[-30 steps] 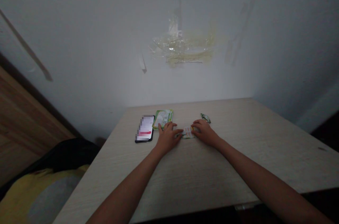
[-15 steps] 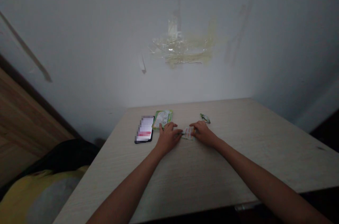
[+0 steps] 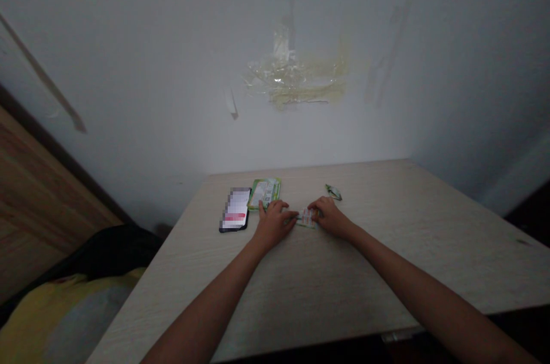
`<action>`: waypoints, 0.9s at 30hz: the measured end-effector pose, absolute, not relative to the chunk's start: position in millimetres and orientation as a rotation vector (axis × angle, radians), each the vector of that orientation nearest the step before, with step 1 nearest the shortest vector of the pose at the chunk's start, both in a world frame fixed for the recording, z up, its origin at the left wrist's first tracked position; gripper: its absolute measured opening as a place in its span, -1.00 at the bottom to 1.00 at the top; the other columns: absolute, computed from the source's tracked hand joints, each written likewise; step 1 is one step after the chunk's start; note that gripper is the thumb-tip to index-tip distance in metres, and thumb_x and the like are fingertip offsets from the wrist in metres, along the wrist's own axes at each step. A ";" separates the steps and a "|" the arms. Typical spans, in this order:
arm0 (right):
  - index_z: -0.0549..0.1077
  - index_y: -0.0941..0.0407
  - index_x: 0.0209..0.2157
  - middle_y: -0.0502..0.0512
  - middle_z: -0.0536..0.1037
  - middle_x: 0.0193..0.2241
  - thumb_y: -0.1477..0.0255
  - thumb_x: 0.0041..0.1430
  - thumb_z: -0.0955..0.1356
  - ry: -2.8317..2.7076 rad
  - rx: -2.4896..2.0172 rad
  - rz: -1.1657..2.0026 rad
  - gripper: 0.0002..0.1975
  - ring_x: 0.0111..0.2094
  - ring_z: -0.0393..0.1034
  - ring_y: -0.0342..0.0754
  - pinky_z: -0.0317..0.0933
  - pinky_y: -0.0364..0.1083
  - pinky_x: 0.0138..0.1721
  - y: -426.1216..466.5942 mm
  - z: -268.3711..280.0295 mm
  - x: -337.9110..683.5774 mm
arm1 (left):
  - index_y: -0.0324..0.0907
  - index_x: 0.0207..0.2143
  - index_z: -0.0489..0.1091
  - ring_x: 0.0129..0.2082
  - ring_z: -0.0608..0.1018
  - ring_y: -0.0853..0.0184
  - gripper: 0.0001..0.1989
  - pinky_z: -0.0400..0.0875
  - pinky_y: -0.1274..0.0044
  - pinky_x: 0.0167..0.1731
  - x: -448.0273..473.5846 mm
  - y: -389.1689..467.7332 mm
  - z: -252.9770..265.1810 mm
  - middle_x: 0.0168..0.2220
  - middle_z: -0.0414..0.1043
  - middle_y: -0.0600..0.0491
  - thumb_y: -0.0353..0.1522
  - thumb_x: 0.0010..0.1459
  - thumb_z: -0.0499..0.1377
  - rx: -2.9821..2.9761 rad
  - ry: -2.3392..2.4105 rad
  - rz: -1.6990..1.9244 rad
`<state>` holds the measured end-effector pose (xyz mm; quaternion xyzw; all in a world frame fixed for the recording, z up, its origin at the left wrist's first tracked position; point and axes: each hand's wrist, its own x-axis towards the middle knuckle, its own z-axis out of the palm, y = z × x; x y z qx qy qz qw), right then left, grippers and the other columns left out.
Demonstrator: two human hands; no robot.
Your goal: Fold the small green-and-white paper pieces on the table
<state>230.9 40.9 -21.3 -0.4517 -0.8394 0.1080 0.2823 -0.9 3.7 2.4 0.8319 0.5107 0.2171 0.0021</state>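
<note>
A small, flat printed piece (image 3: 307, 217), pale with reddish and greenish marks, lies on the table between my two hands; it is too small to tell its kind. My left hand (image 3: 275, 220) has thumb and forefinger closed at its left edge, other fingers bent over the table. From the other side, my right hand (image 3: 329, 216) pinches its right end and covers part of it. Just beyond my left hand rests a green and white printed packet (image 3: 265, 193). A crumpled green scrap of wrapper (image 3: 333, 191) lies past my right hand.
Left of the packet, a phone (image 3: 235, 210) lies with its screen lit. The pale wooden table (image 3: 344, 289) meets a wall (image 3: 172, 66) bearing old tape (image 3: 307, 80). Yellow and grey cloth (image 3: 77, 318) sits beyond the table's left edge.
Both hands stay nearly in place. The fingertips have shifted very slightly on the printed piece, and the view has moved a little.
</note>
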 end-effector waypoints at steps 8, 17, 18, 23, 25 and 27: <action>0.39 0.21 0.04 0.20 0.49 -0.21 0.56 0.03 0.38 -2.237 -1.266 0.363 -0.52 -0.11 0.29 0.06 0.11 0.06 0.03 36.7 -15.3 227.8 | 0.17 -0.07 0.46 0.13 0.31 0.15 -0.75 -0.27 -0.17 0.15 -0.6 3.2 3.0 0.00 0.35 0.02 -0.25 0.19 0.17 2.612 1.606 0.663; 0.39 0.19 0.02 0.16 0.49 -0.24 0.58 0.04 0.36 -2.184 -1.187 0.422 -0.55 -0.17 0.33 0.01 0.17 0.02 -0.04 29.4 -9.7 225.6 | 0.21 -0.02 0.43 0.15 0.27 0.13 -0.72 -0.29 -0.18 0.15 -1.5 2.4 3.3 0.03 0.33 0.03 -0.18 0.20 0.15 2.633 1.597 0.624; 0.40 0.19 0.02 0.16 0.49 -0.25 0.58 0.06 0.35 -2.177 -1.174 0.416 -0.58 -0.17 0.33 0.01 0.17 0.02 -0.04 29.2 -9.6 225.4 | 0.21 -0.02 0.43 0.15 0.27 0.13 -0.72 -0.29 -0.18 0.15 -1.8 2.7 3.1 0.03 0.33 0.03 -0.18 0.20 0.15 2.634 1.598 0.623; 0.40 0.18 0.01 0.14 0.46 -0.27 0.57 0.12 0.31 -2.128 -1.078 0.451 -0.62 -0.22 0.35 -0.02 0.23 -0.01 -0.11 28.5 -10.0 224.7 | 0.24 -0.02 0.42 0.14 0.29 0.13 -0.72 -0.28 -0.21 0.13 -1.6 4.0 2.1 0.03 0.32 0.03 -0.17 0.21 0.13 2.639 1.618 0.619; 0.40 0.16 0.00 0.13 0.45 -0.27 0.59 0.09 0.32 -2.107 -1.046 0.485 -0.60 -0.24 0.35 -0.04 0.25 -0.03 -0.14 28.4 -9.1 225.4 | 0.24 -0.02 0.42 0.14 0.29 0.13 -0.72 -0.27 -0.21 0.13 -1.2 4.2 2.1 0.03 0.33 0.02 -0.18 0.21 0.13 2.638 1.620 0.612; 0.42 0.15 -0.01 0.11 0.45 -0.28 0.60 0.04 0.35 -2.102 -1.024 0.510 -0.59 -0.25 0.37 -0.05 0.27 -0.03 -0.15 28.6 -7.0 226.9 | 0.24 -0.01 0.42 0.15 0.29 0.14 -0.72 -0.27 -0.20 0.13 -1.1 4.2 2.1 0.03 0.33 0.02 -0.19 0.22 0.13 2.634 1.622 0.605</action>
